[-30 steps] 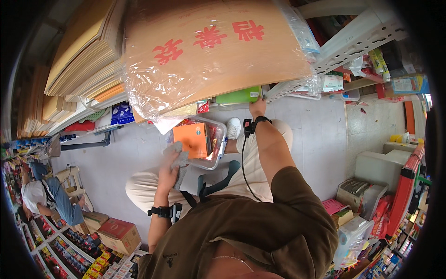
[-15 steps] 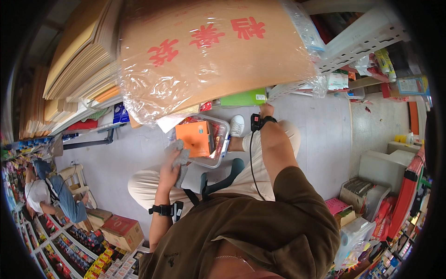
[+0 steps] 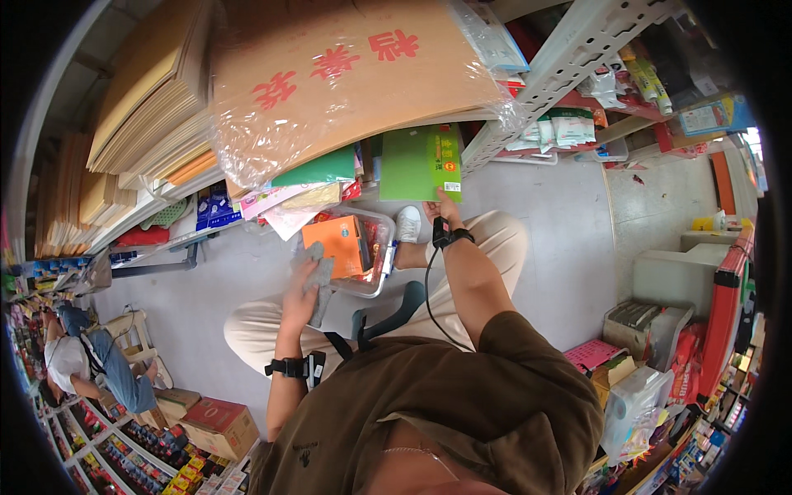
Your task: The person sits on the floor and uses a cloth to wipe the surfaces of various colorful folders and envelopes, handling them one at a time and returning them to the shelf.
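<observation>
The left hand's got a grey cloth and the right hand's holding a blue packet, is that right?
Not quite: the packet in the right hand is green, as the head view shows. The left hand does hold a grey cloth.

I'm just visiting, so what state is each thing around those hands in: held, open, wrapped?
Flat green rectangular packet: held at its near edge by the right hand.
Crumpled grey cloth: gripped in the left hand.
Clear plastic rectangular bin: open, with things inside.
Orange rectangular box: resting in the bin.
Large brown paper stack with red markings: wrapped in clear plastic.
</observation>
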A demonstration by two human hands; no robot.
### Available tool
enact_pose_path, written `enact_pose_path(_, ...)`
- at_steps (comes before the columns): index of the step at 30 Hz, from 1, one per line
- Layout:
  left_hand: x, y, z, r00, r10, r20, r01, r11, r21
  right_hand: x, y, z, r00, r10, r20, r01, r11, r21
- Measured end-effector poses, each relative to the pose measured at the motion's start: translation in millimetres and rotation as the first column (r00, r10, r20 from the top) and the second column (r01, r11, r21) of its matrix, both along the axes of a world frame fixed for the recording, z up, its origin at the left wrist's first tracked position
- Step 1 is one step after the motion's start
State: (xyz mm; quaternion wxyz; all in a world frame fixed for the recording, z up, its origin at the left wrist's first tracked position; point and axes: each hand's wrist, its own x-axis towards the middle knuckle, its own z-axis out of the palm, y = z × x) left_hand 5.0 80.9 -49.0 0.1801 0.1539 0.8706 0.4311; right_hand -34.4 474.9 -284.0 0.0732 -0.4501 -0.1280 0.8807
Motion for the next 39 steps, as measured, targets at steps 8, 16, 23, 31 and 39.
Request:
enact_pose_path(8, 0.0, 14.5, -6.9, 0.998, -0.016, -0.063, 0.021, 0.996, 0.089, 56.7, 20.0, 117.6, 0.966, 0.214, -0.147, -0.165, 0.943, 0.291)
enact_pose_path(16, -4.7, 8.8, -22.7, 0.895, 0.268, 0.356, -0.405, 0.821, 0.401, 137.5, 54.3, 236.9, 0.863, 0.488, -0.130, -0.367, 0.783, 0.502)
enact_pose_path(23, -2.4, -3.4, -11.7, 0.817, 0.385, 0.428, -0.567, 0.667, 0.483, 107.8, 56.4, 299.1, 0.570, 0.812, -0.128, -0.630, 0.532, 0.566)
enact_pose_path(31, 13.7, 1.9, 27.5, 0.778, 0.407, 0.478, -0.615, 0.646, 0.451, 58.0, 51.6, 350.7, 0.338, 0.941, 0.033, -0.777, 0.259, 0.574)
enact_pose_path(39, 12.6, -15.8, 16.9, 0.881, 0.251, 0.402, -0.422, 0.800, 0.426, 49.4, -0.6, 306.5, 0.460, 0.885, -0.067, -0.660, 0.392, 0.641)
